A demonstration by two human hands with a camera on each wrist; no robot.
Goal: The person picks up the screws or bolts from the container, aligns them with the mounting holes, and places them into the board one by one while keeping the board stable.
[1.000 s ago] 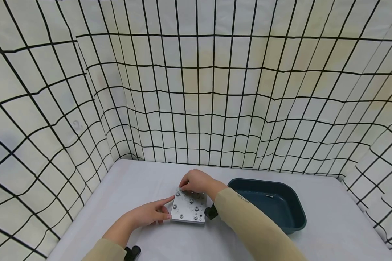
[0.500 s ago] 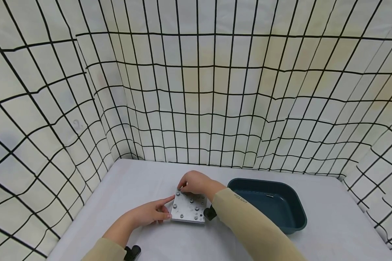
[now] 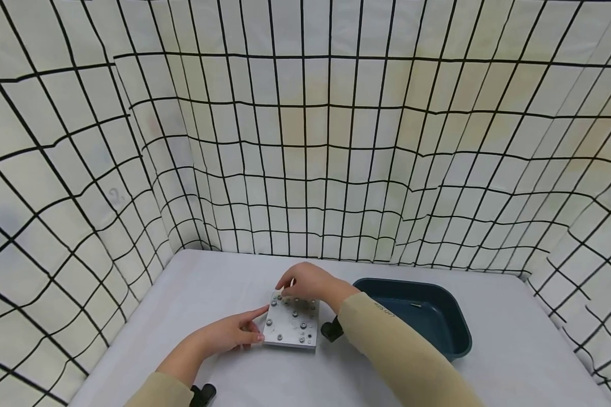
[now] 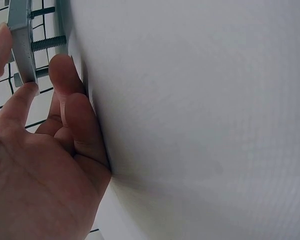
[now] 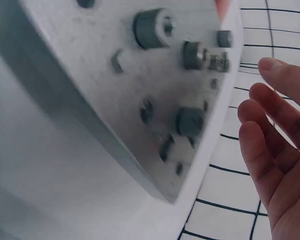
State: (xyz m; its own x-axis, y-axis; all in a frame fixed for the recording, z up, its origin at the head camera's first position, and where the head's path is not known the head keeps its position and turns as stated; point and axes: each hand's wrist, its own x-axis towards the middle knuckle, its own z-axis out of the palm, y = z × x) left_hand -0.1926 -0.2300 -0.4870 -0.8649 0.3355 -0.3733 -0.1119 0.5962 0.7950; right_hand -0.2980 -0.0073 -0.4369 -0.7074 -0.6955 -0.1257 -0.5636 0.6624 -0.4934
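Observation:
A square silver metal plate (image 3: 286, 328) with several socket-head bolts stands on the white table, and threaded bolt ends (image 4: 49, 43) stick out beneath it in the left wrist view. My left hand (image 3: 223, 338) grips the plate's near-left corner between thumb and index finger, its other fingers curled below. My right hand (image 3: 310, 281) hovers at the far-left corner, fingers loosely bent. In the right wrist view these fingertips (image 5: 251, 130) are apart from the bolts, with nothing between them. Just below them in the head view is a bolt (image 3: 279, 297).
A dark teal tray (image 3: 467, 339) stands right of the plate, partly behind the right sleeve (image 3: 392, 345). One small silver bolt (image 3: 415, 306) lies in it. White walls with a black grid (image 3: 305, 147) enclose the table's back and sides.
The right fingers have come up off the far-left corner, uncovering a bolt there. The left hand keeps its grip. The whole head view has shifted slightly.

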